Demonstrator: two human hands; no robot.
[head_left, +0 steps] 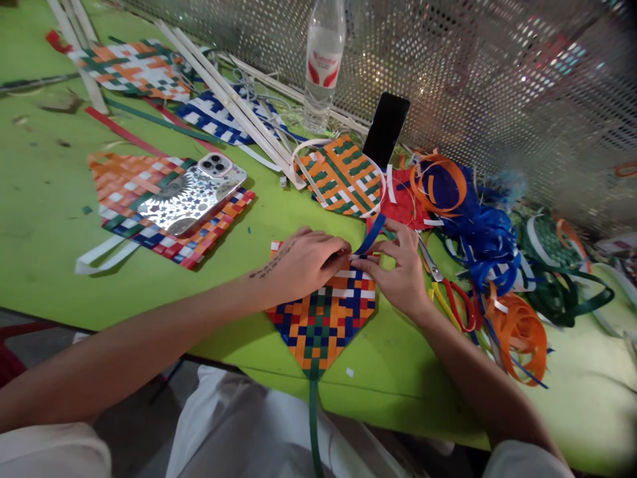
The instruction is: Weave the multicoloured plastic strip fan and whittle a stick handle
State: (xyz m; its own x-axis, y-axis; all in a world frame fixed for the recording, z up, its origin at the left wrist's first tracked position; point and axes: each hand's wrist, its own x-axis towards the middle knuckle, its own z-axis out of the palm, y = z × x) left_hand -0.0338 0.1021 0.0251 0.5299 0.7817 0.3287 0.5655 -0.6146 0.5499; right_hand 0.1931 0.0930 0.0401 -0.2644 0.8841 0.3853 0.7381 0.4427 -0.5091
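Note:
A woven mat piece (322, 322) of orange, blue, green, red and white strips lies on the green table (44, 219) in front of me, one corner pointing toward me. My left hand (301, 262) presses flat on its upper left part. My right hand (401, 272) pinches the mat's top edge, where a blue strip (371, 234) sticks up and away. The fingertips of both hands meet at that strip. A green strip (313, 425) hangs from the mat's near corner over the table edge.
Red-handled scissors (455, 299) lie just right of my right hand, beside tangled blue, orange and green strips (485, 242). A phone (192, 196) rests on another woven mat at left. A dark phone (385, 129) leans against the mesh wall by a water bottle (323, 63). More woven pieces and sticks lie behind.

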